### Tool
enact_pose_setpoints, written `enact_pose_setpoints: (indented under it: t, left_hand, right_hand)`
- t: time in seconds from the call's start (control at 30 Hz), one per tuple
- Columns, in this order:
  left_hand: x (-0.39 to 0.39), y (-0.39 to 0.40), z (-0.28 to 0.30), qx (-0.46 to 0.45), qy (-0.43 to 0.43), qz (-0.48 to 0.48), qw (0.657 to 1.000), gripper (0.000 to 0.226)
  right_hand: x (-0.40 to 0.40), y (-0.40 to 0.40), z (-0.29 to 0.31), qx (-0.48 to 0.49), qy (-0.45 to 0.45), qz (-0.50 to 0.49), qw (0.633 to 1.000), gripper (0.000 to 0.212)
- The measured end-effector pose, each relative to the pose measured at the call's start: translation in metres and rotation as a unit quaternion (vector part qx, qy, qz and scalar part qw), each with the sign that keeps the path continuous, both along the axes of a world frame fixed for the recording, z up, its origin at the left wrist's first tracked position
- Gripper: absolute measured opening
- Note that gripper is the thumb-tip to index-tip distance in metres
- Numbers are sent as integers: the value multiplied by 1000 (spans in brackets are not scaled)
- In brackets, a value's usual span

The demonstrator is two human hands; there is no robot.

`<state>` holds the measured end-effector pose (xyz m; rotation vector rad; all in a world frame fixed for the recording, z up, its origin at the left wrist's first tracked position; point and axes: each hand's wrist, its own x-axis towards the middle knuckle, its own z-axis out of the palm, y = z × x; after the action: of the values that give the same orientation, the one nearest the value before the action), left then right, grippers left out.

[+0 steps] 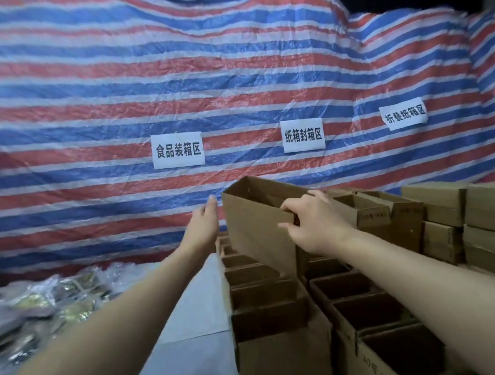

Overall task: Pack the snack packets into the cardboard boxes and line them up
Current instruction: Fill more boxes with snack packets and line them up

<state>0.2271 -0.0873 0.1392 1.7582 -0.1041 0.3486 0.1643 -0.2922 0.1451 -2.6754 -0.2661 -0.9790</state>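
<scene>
Gripping the raised cardboard box (255, 228) rim, the right hand (317, 226) curls; left hand (206, 223) reaches alongside, fingers straight.

Matt cardboard boxes (268, 313), glossy plastic snack packets (42, 304).

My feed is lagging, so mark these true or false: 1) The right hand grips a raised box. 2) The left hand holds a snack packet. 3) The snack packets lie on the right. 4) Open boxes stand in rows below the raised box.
1) True: the right hand grips the raised box by its rim.
2) False: the left hand is open and holds nothing.
3) False: the snack packets lie on the left.
4) True: the open boxes stand in rows.
</scene>
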Motion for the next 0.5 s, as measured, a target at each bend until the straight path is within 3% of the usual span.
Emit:
enact_pose_setpoints:
  t: [0.13,0.23,0.5]
  left_hand:
    - [-52,78,16,-11,-3,29,1000,55]
    - [-106,130,5,-22,26,0,999,42]
    - [-231,202,-94,-79,131,-33,988,24]
  right_hand:
    - [-58,54,1,-46,23,130,990,13]
    - [-95,96,-17,-41,30,208,977,12]
    - [-157,152,-102,-43,148,287,946,10]
